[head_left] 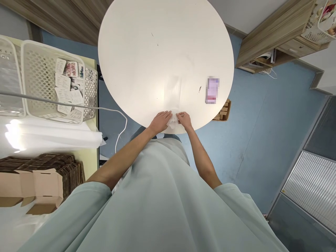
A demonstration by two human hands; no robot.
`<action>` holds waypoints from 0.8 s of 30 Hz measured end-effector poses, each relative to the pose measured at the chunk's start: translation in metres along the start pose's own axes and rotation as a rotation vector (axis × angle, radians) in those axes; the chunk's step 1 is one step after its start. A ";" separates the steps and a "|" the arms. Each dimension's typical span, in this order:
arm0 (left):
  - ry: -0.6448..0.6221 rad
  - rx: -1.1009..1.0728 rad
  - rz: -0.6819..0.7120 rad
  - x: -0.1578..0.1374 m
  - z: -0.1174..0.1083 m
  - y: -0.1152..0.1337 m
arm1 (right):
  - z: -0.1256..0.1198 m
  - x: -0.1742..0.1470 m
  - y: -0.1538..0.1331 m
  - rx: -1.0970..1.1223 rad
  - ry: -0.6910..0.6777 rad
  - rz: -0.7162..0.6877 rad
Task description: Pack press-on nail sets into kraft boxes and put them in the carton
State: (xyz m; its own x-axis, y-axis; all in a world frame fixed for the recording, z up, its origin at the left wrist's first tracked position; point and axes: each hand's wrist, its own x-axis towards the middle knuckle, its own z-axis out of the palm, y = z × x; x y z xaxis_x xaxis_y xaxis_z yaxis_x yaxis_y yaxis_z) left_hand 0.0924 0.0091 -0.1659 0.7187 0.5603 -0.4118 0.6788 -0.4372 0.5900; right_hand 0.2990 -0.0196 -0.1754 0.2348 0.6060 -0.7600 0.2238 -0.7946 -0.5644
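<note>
A strip of clear plastic sheet (172, 92) lies on the white round table (136, 52), stretching away from the near edge. Its near end is crumpled, with a small whitish bunch between my hands. Flat on the left side of that end rests my left hand (160, 121), fingers stretched out and pointing right. My right hand (185, 120) is closed in a pinch at the right side of the same end, thumb and fingertips on the plastic. Whether anything small is wrapped inside the crumpled part, I cannot tell.
A blurred purple phone-like item (212, 90) lies at the table's right. On the left, a side table bears a white basket (39, 80) with printed cards, a white film roll (65, 136) and stacked cardboard boxes (47, 178). A white cable (115, 110) hangs nearby; a brown box (224, 111) stands below right.
</note>
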 end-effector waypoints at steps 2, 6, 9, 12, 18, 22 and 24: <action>0.014 -0.028 -0.045 0.003 -0.003 0.001 | -0.006 -0.005 -0.002 -0.175 0.041 -0.124; 0.031 -0.095 -0.097 0.009 -0.010 0.002 | -0.014 -0.018 -0.005 -0.517 0.022 -0.458; 0.032 -0.151 -0.113 0.011 -0.012 0.002 | -0.016 -0.020 -0.004 -0.599 -0.097 -0.549; 0.053 -0.254 -0.181 0.012 -0.013 0.001 | -0.016 -0.014 -0.001 -0.554 -0.139 -0.547; 0.149 -0.529 -0.425 0.010 -0.018 -0.004 | -0.014 0.002 0.001 -0.424 -0.104 -0.503; 0.232 -0.675 -0.521 0.010 -0.020 -0.006 | -0.007 0.009 -0.006 -0.462 -0.036 -0.462; 0.274 -0.740 -0.579 0.012 -0.018 -0.005 | -0.004 0.012 -0.010 -0.489 0.001 -0.441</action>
State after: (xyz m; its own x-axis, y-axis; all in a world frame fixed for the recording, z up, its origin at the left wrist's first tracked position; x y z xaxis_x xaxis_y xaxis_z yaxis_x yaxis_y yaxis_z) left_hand 0.0942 0.0308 -0.1613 0.1811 0.7338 -0.6548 0.5823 0.4565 0.6727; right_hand 0.3035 -0.0043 -0.1780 0.0232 0.8713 -0.4902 0.7034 -0.3626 -0.6113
